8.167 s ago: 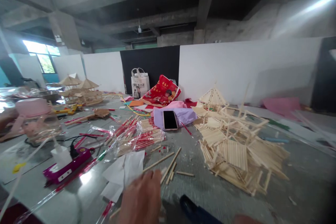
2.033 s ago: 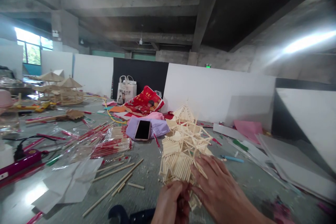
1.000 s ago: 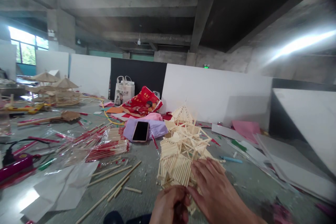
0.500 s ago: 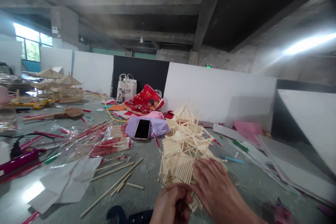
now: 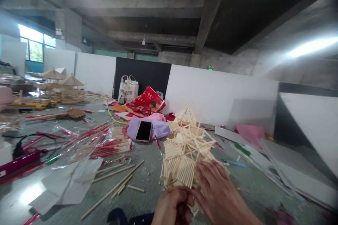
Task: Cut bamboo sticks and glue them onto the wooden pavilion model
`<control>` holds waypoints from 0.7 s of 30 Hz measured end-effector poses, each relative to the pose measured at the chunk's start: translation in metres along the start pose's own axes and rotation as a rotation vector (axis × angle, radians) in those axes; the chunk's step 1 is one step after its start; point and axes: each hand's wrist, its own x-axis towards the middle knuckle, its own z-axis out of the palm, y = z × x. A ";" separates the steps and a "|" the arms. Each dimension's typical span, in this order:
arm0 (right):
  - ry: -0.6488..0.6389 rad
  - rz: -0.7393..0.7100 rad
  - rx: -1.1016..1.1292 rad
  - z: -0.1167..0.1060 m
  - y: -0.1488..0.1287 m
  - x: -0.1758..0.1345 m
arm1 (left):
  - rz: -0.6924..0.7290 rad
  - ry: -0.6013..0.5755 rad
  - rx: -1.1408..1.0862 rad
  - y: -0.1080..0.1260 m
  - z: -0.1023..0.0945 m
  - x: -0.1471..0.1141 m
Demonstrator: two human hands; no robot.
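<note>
A pale wooden stick model [image 5: 182, 167] of a pavilion-like building, with slatted roof panels and a pointed roof at its far end, sits on the table before me. My left hand [image 5: 174, 204] is closed at the model's near edge, its fingers curled in a pinch; whatever is between them is hidden. Over the near right side of the model lies my right hand [image 5: 219, 188], fingers together against it and the thumb reaching toward my left fingertips. Several loose wooden sticks [image 5: 113, 190] lie to the left of the model.
A phone [image 5: 144, 131] rests on purple paper [image 5: 161, 127] behind the sticks. Plastic-wrapped stick bundles [image 5: 111, 148] and white paper [image 5: 75, 182] spread leftward. A dark blue tool [image 5: 139, 218] lies near the front edge. Boards [image 5: 287, 165] are on the right, partitions [image 5: 221, 95] behind.
The view has shifted very slightly, so the scene appears a little lower. Both hands remain at the same spot on the model, with hardly any visible movement.
</note>
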 end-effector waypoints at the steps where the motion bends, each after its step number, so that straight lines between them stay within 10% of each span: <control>1: 0.006 0.004 0.002 0.000 0.000 0.000 | 0.013 -0.002 0.010 0.000 0.000 0.000; 15: 0.029 -0.120 -0.064 -0.035 0.022 0.001 | 0.037 0.020 0.034 0.004 0.012 -0.003; 21: 0.009 -0.026 -0.086 -0.055 0.063 -0.049 | -0.016 0.089 0.056 0.003 0.012 0.001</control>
